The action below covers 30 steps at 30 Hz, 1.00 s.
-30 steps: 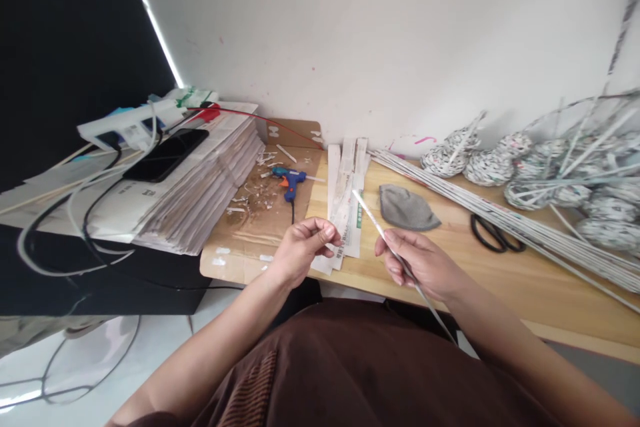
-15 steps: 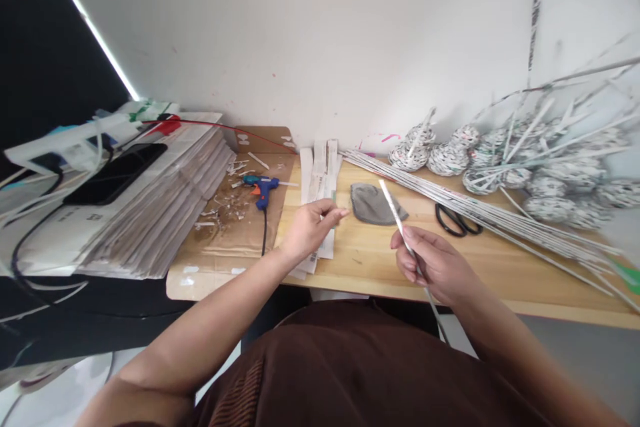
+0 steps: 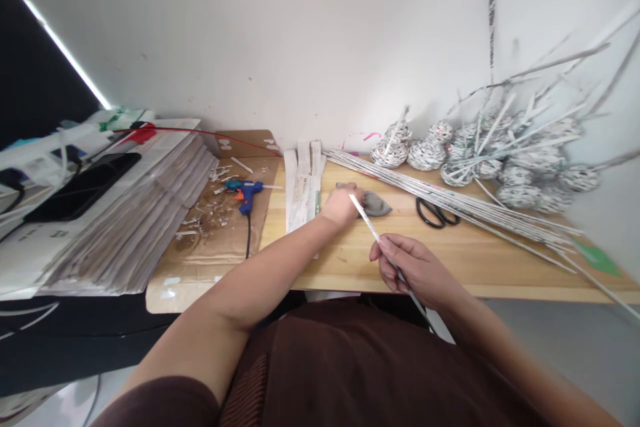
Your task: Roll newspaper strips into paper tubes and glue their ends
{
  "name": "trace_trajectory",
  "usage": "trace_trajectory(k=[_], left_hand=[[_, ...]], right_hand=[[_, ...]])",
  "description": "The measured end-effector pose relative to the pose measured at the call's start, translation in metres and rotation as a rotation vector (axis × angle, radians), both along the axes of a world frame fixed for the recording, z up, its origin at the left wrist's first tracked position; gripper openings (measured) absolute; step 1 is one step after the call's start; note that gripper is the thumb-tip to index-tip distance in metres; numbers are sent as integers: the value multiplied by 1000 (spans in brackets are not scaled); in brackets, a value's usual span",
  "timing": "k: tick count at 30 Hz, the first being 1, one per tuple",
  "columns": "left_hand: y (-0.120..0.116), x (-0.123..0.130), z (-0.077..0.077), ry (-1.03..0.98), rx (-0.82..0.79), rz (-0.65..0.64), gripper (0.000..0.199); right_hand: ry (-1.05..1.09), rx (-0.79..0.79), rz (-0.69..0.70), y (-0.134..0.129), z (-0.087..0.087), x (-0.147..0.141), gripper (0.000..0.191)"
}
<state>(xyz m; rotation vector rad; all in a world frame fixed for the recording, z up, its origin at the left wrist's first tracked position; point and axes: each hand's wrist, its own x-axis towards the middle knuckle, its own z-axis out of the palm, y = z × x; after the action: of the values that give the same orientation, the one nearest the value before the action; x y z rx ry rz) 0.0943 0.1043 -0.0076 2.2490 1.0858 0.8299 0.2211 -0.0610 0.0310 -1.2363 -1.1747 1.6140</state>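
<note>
Seen from the wearer's head, two bare hands work above a pale wooden table. The right hand grasps a thin white paper stick, pinched between thumb and fingers. The stick's upper end points forward and left out of those fingers; its lower part runs back beneath the palm toward the wearer's dark brown top. From this angle the tip overlaps the left hand, and I cannot tell whether they touch.

The left hand reaches farther forward, its fingers at a grey cloth that shows mostly to their right. The back of the hand hides the fingertips, so whether they grip the cloth or just rest on it cannot be told.

Just left of the left fingers lie flat printed paper strips. Farther left, a blue glue gun (its trigger orange) rests on brown cardboard littered with scraps. Beyond that stands a thick stack of folded paper with a black phone on top.

Ahead and right of the right fingers are black-handled scissors, beside a slanting bundle of paper rods. Past the bundle, woven paper gourd shapes crowd near the wall.
</note>
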Motion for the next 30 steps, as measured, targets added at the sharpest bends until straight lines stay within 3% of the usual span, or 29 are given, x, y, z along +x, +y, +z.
trace_trajectory(k=[4, 8, 10, 15, 17, 22, 30], left_hand=[[-7, -8, 9, 3, -21, 40, 10], [-29, -27, 18, -111, -95, -9, 18], [-49, -39, 22, -316, -228, -8, 20], [-108, -61, 30, -634, -807, -119, 32], [-122, -65, 31, -718, -903, -112, 37], [-130, -76, 29, -835, -801, 111, 29], [-142, -94, 40, -1041, -745, 170, 31]], right_hand=[[-26, 10, -26, 1, 1, 1, 39], [-80, 97, -68, 0, 2, 2, 37], [-132, 165, -86, -1, 0, 1, 34], [-472, 420, -90, -2, -3, -8, 28], [-632, 545, -75, -2, -4, -15, 29], [-815, 664, 7, -6, -6, -27, 31], [-851, 711, 38, -20, 3, -31, 31]])
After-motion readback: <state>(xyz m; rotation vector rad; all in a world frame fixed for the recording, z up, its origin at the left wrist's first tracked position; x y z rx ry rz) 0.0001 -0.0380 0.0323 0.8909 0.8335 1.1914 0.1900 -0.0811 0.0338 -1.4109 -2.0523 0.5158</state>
